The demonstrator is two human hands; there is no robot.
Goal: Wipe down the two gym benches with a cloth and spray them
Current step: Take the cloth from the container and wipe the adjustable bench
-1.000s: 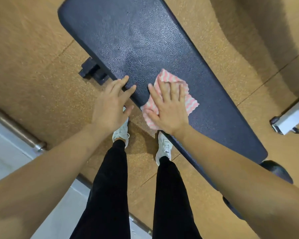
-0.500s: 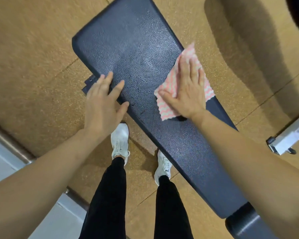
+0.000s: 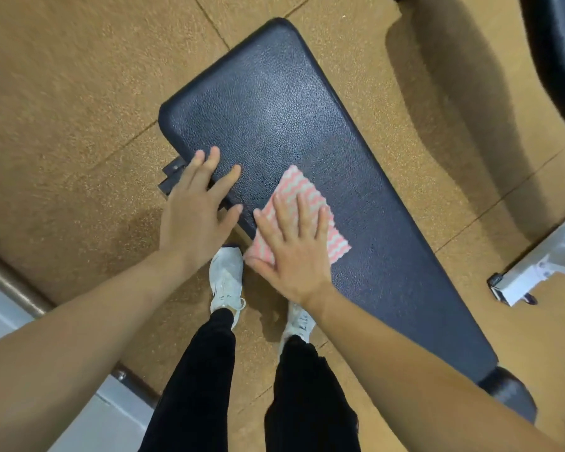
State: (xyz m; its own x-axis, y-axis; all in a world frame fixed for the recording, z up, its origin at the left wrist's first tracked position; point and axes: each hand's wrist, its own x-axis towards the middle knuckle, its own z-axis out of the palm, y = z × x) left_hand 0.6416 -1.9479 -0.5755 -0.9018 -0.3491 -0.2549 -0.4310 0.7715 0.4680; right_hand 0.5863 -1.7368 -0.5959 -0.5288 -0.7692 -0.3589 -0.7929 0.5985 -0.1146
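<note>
While the right hand (image 3: 294, 252) presses flat on a pink-and-white zigzag-striped cloth (image 3: 299, 182), fingers straight and spread so the grip is wide and not curled round anything, that cloth lies on the dark navy pebbled-vinyl padded surface (image 3: 274, 102) of a gym bench. It's right at the near long edge, and its near corner looks to poke just past it. That surface runs diagonally from roughly 11 o'clock to 4 o'clock across the view. At 9 o'clock from the cloth, the left hand (image 3: 196, 207) rests its fingertips (image 3: 235, 169) on the same edge, grip wide too, holding nothing, palm out over the tan speckled rubber floor (image 3: 62, 109). White sneakers (image 3: 225, 275) and black trousers (image 3: 196, 370) show at 6 o'clock. A white metal frame (image 3: 542, 265) sits at 3 o'clock, and a second dark pad (image 3: 558, 44) peeks in at 1 o'clock.
</note>
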